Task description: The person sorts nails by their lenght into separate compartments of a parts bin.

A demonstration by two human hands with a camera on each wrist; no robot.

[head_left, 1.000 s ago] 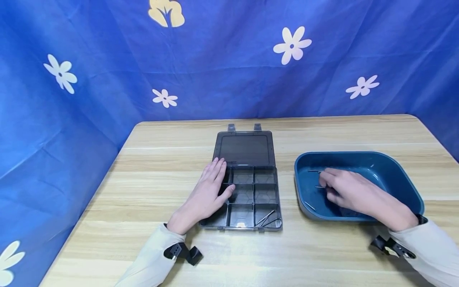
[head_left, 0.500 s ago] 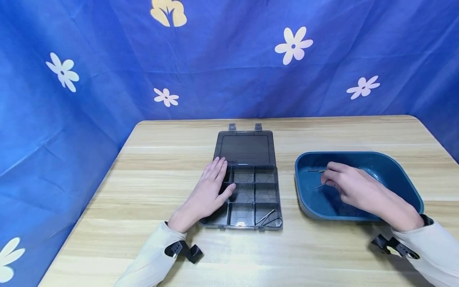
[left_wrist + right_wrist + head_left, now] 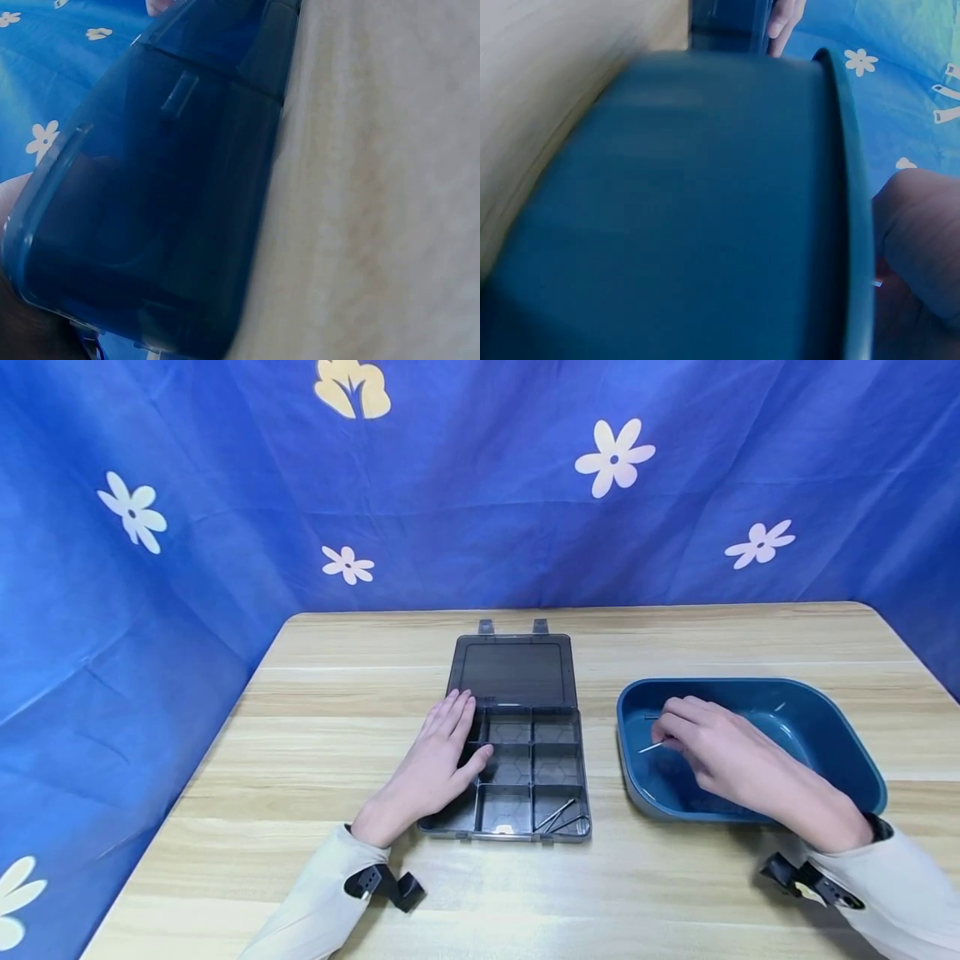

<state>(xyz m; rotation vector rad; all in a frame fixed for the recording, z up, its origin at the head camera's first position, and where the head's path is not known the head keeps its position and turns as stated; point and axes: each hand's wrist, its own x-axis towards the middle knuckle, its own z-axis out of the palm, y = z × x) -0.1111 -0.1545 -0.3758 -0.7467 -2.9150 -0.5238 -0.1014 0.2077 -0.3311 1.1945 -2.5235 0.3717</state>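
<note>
Pin [image 3: 651,747] pinched in R hand [image 3: 723,747], in or just over tub [image 3: 795,727] (ht unclear); long axis approx L-R, free end pointing L twd box [image 3: 507,766]. L hand [image 3: 429,768], fingers straight, rests on box's L side, nearer box, well apart from pin.

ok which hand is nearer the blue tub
Right. The right hand is over the blue tub, pinching a thin metal pin; the left hand rests on the open compartment box, left of the tub.

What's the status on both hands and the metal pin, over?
Left hand resting on open box. Right hand pinching metal pin at blue tub. Its rim between pin and box.
</note>
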